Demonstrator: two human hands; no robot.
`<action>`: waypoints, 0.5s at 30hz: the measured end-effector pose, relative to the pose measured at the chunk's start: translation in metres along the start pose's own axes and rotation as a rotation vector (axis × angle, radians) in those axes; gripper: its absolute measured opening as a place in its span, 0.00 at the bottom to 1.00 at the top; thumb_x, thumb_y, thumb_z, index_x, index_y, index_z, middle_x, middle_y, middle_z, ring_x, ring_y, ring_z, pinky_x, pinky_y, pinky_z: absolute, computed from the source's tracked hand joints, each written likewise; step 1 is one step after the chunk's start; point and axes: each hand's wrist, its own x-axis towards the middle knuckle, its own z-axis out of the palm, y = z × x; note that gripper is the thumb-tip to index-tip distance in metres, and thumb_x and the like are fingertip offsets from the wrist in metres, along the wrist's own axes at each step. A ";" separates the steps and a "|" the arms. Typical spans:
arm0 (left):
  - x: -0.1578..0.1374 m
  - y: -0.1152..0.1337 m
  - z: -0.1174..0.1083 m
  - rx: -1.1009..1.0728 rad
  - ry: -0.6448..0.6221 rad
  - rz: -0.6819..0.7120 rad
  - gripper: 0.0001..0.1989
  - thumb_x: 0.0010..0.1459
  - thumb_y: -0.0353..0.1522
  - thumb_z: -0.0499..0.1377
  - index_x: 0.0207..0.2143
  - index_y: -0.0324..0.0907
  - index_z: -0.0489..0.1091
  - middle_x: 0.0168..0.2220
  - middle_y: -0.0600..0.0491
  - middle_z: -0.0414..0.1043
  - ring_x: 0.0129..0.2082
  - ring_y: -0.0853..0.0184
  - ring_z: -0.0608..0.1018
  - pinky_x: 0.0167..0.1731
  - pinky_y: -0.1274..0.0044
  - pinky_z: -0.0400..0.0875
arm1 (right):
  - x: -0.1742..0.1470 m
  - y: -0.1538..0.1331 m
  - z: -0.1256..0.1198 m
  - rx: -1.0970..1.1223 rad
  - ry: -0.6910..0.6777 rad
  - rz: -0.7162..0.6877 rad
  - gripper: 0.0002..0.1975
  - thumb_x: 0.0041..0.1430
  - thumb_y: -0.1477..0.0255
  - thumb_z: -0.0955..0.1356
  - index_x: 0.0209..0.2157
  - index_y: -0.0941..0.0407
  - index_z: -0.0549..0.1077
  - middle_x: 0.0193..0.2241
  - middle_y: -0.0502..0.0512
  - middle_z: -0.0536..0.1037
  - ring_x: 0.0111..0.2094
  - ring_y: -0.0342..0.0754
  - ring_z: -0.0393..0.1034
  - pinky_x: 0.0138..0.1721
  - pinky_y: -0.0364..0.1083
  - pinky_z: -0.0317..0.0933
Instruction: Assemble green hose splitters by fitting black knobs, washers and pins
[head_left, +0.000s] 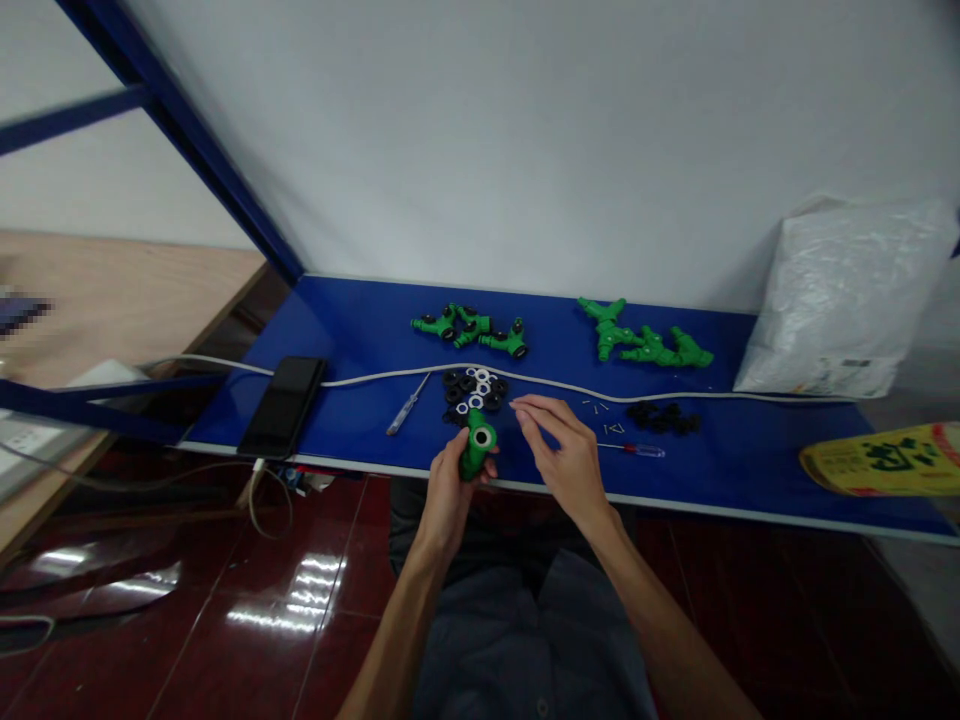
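My left hand is closed around a green plastic hose connector, whose round end with a white ring faces up. To its right, the thumb and fingertips of my right hand are pinched together. A tiny pale spot shows at those fingertips, too small to name. Just beyond the connector lies a pile of black rings and white rings. Several small screws and a red-handled screwdriver lie right of my right hand. A clear-handled screwdriver rests left of the rings.
Green connectors with black parts and plain green ones lie along the wall. Small black parts sit at right, near a yellow package and a white bag. A phone lies left; a white cable crosses the blue table.
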 end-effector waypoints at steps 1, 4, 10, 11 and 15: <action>0.000 0.003 -0.001 -0.028 0.008 0.000 0.20 0.57 0.47 0.63 0.31 0.37 0.76 0.27 0.52 0.76 0.24 0.72 0.73 0.26 0.79 0.67 | 0.005 0.009 0.004 -0.040 -0.038 -0.007 0.15 0.70 0.72 0.64 0.53 0.49 0.78 0.50 0.56 0.79 0.51 0.51 0.75 0.55 0.54 0.70; 0.001 0.010 -0.002 -0.088 0.031 -0.014 0.19 0.55 0.46 0.65 0.34 0.37 0.75 0.31 0.51 0.78 0.25 0.71 0.75 0.27 0.79 0.67 | 0.019 0.033 0.016 -0.176 -0.291 -0.125 0.21 0.69 0.77 0.63 0.60 0.49 0.73 0.58 0.59 0.75 0.56 0.55 0.72 0.57 0.59 0.68; 0.003 0.018 -0.001 -0.171 0.060 -0.050 0.19 0.51 0.43 0.68 0.36 0.37 0.73 0.31 0.50 0.78 0.23 0.72 0.74 0.24 0.80 0.64 | 0.031 0.048 0.025 -0.201 -0.462 -0.253 0.22 0.67 0.80 0.63 0.58 0.51 0.73 0.55 0.61 0.76 0.54 0.55 0.73 0.56 0.60 0.70; 0.003 0.019 -0.001 -0.176 0.064 -0.052 0.18 0.51 0.43 0.68 0.36 0.37 0.73 0.32 0.50 0.79 0.23 0.72 0.74 0.25 0.80 0.65 | 0.031 0.045 0.022 -0.184 -0.462 -0.257 0.22 0.67 0.80 0.63 0.58 0.51 0.73 0.54 0.61 0.76 0.53 0.54 0.74 0.54 0.58 0.71; 0.005 0.018 0.001 -0.149 0.066 -0.033 0.17 0.53 0.43 0.67 0.35 0.39 0.72 0.34 0.50 0.78 0.24 0.73 0.74 0.27 0.79 0.68 | 0.033 0.021 -0.002 -0.062 -0.315 -0.155 0.16 0.67 0.73 0.67 0.54 0.50 0.76 0.50 0.58 0.77 0.45 0.50 0.77 0.48 0.52 0.74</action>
